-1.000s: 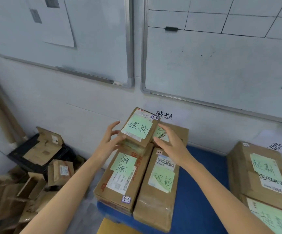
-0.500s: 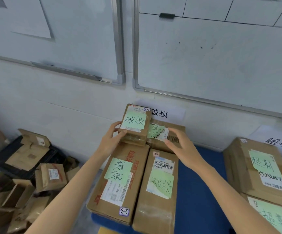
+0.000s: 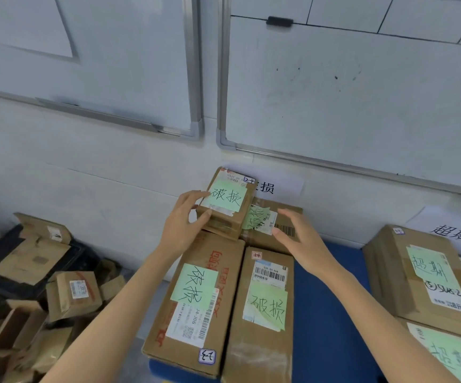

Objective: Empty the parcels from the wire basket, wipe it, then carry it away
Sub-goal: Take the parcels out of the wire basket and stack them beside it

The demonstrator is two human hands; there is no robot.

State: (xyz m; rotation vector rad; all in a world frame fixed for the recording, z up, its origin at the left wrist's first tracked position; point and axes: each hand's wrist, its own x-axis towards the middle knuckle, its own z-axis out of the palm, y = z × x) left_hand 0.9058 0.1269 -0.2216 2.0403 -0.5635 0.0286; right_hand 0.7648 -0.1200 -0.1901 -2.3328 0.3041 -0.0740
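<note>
One small parcel [image 3: 226,201] atop larger parcels [image 3: 196,299], my left grip [image 3: 182,228] curled round its edge, my right grip [image 3: 301,241] flat-fingered just beside, holding nothing

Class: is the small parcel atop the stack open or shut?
Shut: the small parcel has its top flat and closed under labels.

A left whiteboard [image 3: 99,64] and a right whiteboard [image 3: 362,92] are hanging side by side on the wall above the blue worktop [image 3: 320,341]; a small black magnet [image 3: 279,21] is sitting on the right one, high above the worktop; a printed wall label [image 3: 279,186] and a second label [image 3: 453,230] are sticking to the wall just above the worktop's far edge; left of the worktop, on the floor, a heap of opened cartons [image 3: 30,327] is lying in front of a black crate [image 3: 82,252].
</note>
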